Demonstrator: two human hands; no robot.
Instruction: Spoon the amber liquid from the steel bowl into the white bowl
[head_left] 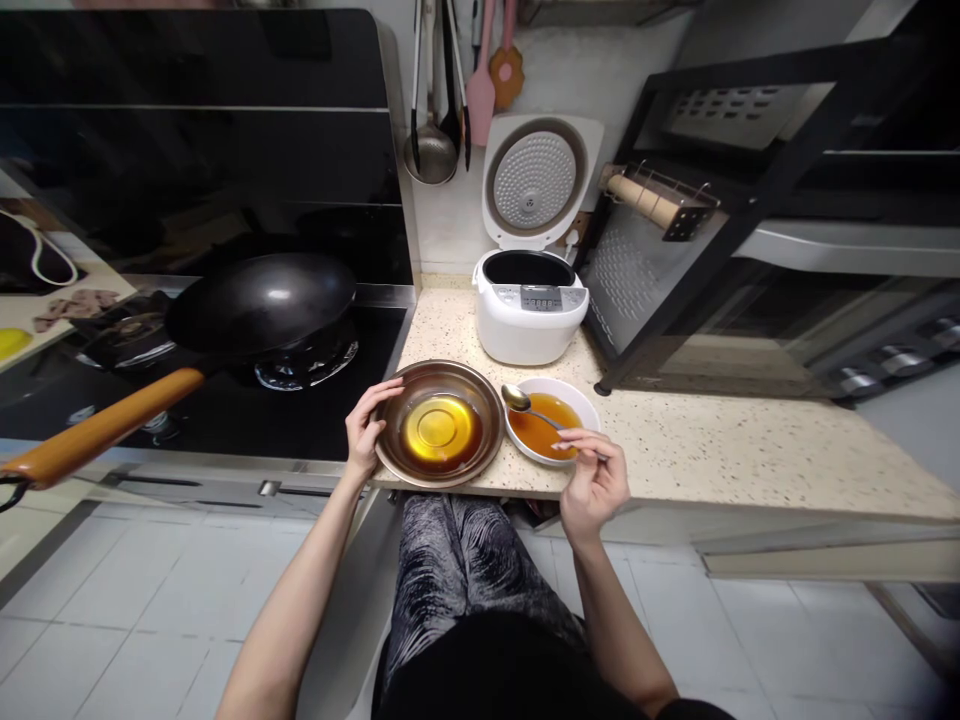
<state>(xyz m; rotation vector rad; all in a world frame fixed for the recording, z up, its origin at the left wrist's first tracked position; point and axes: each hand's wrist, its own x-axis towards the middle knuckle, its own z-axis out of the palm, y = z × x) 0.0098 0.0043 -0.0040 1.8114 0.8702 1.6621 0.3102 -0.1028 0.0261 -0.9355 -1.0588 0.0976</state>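
Grip: our right hand (596, 483) pinches a metal spoon (517, 398); our left hand (365, 425) holds a metal dish (431, 380) by its rim | Place: dish front-left of rice cooker (529, 330), spoon before it, over white bowl (586, 408) | Handling: we judge spoon light, stiff; dish slosh-prone, best held both sides

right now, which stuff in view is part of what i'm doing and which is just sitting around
In use, it seems:
- metal dish, left hand at its rim
- spoon, in the right hand
- white bowl of amber liquid

Just around:
- wok
- open rice cooker
- pink spatula
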